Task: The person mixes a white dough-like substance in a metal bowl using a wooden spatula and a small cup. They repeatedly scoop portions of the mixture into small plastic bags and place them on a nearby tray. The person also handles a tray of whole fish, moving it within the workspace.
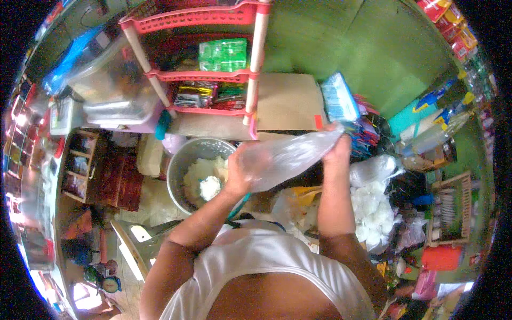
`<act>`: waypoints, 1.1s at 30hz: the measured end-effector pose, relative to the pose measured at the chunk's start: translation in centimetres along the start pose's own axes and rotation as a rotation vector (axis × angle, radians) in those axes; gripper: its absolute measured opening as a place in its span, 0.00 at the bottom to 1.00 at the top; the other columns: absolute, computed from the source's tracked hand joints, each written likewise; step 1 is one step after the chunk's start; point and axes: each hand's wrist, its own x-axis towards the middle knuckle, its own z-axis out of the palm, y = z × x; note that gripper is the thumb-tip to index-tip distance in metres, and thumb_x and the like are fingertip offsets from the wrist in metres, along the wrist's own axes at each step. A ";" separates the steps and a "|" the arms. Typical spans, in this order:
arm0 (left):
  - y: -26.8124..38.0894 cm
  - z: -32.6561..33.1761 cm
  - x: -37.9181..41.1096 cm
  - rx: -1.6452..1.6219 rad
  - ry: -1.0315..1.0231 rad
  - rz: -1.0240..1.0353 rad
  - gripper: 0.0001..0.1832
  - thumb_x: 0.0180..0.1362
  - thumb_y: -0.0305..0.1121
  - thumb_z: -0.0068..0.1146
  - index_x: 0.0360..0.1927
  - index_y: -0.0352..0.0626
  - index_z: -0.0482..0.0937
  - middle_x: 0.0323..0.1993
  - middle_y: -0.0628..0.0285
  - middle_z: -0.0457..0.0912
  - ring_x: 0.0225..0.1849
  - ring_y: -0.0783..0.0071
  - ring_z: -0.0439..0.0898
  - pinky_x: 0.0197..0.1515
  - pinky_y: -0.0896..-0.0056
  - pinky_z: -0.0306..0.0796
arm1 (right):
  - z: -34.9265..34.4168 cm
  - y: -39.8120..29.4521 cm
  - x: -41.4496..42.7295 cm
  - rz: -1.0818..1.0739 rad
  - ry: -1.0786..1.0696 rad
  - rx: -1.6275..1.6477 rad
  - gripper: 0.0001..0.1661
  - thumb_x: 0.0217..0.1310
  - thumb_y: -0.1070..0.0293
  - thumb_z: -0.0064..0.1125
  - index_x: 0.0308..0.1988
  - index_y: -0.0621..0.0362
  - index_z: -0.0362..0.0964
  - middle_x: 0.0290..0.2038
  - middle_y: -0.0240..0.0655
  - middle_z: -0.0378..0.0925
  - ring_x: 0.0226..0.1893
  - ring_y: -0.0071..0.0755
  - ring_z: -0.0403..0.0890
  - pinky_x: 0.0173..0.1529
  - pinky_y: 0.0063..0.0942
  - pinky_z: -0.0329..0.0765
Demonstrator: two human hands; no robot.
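A clear plastic bag (290,158) stretches between my two hands in front of my chest. My left hand (241,168) grips its wider end, and the fingers look blurred through the film. At the narrower, gathered end, my right hand (338,146) holds the plastic. Below and to the left of the bag stands a large round metal pot (173,182), partly hidden by my left forearm. Inside the pot lies a white, grainy food, perhaps rice, with a brighter white clump (210,188) on it.
Behind the bag are a pink plastic shelf rack (200,76) with packets and a cardboard box (290,102). White filled plastic bags (372,216) lie to the right. A wooden cabinet (86,166) stands left, and a chair (130,250) is at the lower left.
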 end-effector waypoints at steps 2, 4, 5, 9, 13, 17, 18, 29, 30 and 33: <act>-3.4 -2.9 -0.2 -0.450 0.203 -0.120 0.12 0.47 0.28 0.59 0.37 0.39 0.73 0.31 0.62 0.77 0.35 0.73 0.75 0.40 0.72 0.69 | 1.7 4.5 -1.5 0.085 0.001 -0.035 0.09 0.56 0.64 0.45 0.23 0.52 0.62 0.17 0.30 0.66 0.19 0.30 0.67 0.27 0.29 0.69; -4.7 -5.7 -0.6 -0.019 0.434 -0.025 0.12 0.49 0.34 0.55 0.35 0.38 0.73 0.31 0.61 0.76 0.34 0.72 0.74 0.39 0.71 0.68 | 3.9 7.3 -4.1 0.274 -0.058 -0.042 0.05 0.53 0.67 0.50 0.25 0.52 0.65 0.20 0.31 0.68 0.24 0.28 0.70 0.31 0.28 0.72; -4.3 -6.7 -0.6 0.194 0.545 -0.005 0.13 0.50 0.37 0.54 0.34 0.38 0.73 0.30 0.61 0.76 0.33 0.70 0.74 0.38 0.70 0.68 | 3.0 9.1 -3.9 0.135 0.026 -0.175 0.02 0.51 0.71 0.52 0.28 0.52 0.66 0.23 0.29 0.70 0.25 0.27 0.71 0.32 0.27 0.72; -3.5 -15.8 -2.9 0.676 0.608 0.305 0.12 0.47 0.32 0.48 0.35 0.37 0.72 0.33 0.56 0.76 0.38 0.66 0.74 0.42 0.70 0.66 | 1.4 13.2 -3.7 0.124 -0.166 -0.395 0.11 0.46 0.79 0.53 0.33 0.52 0.68 0.23 0.26 0.70 0.20 0.21 0.70 0.23 0.19 0.67; -1.1 -20.3 -5.0 0.326 0.740 0.452 0.18 0.47 0.31 0.52 0.42 0.33 0.74 0.39 0.57 0.77 0.39 0.66 0.75 0.44 0.67 0.70 | 1.9 16.2 -3.7 0.223 -0.184 -0.575 0.11 0.47 0.78 0.55 0.34 0.53 0.67 0.24 0.26 0.69 0.17 0.18 0.66 0.16 0.16 0.60; 1.2 -24.0 -7.9 0.509 0.998 0.339 0.16 0.50 0.34 0.55 0.40 0.33 0.74 0.36 0.56 0.77 0.35 0.71 0.75 0.39 0.72 0.71 | 2.8 19.0 -2.7 0.296 -0.043 -0.491 0.16 0.48 0.80 0.52 0.39 0.51 0.65 0.26 0.27 0.68 0.18 0.20 0.65 0.16 0.15 0.58; 1.6 -25.3 -8.9 0.446 1.103 0.290 0.15 0.51 0.34 0.53 0.39 0.34 0.74 0.35 0.57 0.77 0.35 0.71 0.75 0.38 0.72 0.72 | 3.4 19.4 -2.4 0.293 -0.041 -0.455 0.19 0.48 0.81 0.49 0.41 0.50 0.63 0.28 0.29 0.68 0.20 0.22 0.67 0.17 0.17 0.64; 3.3 -39.0 -28.0 0.956 1.871 -0.390 0.17 0.55 0.45 0.46 0.40 0.43 0.75 0.35 0.62 0.77 0.38 0.69 0.75 0.39 0.70 0.71 | 7.3 24.4 4.6 0.305 -0.031 0.053 0.23 0.53 0.88 0.38 0.49 0.59 0.62 0.42 0.40 0.64 0.40 0.38 0.70 0.42 0.33 0.75; 3.3 -38.9 -29.2 0.647 1.935 -0.278 0.18 0.55 0.45 0.46 0.40 0.42 0.74 0.35 0.62 0.76 0.38 0.70 0.75 0.39 0.70 0.71 | 8.1 25.4 5.7 0.234 0.021 0.090 0.23 0.53 0.88 0.38 0.49 0.59 0.61 0.43 0.41 0.64 0.41 0.39 0.69 0.43 0.32 0.75; 2.3 -36.6 -31.4 0.238 1.905 -0.175 0.19 0.56 0.46 0.45 0.41 0.40 0.73 0.35 0.61 0.75 0.38 0.70 0.73 0.40 0.70 0.70 | 9.1 26.1 9.5 -0.032 0.012 0.145 0.27 0.50 0.88 0.38 0.51 0.59 0.59 0.47 0.45 0.63 0.45 0.41 0.68 0.45 0.31 0.73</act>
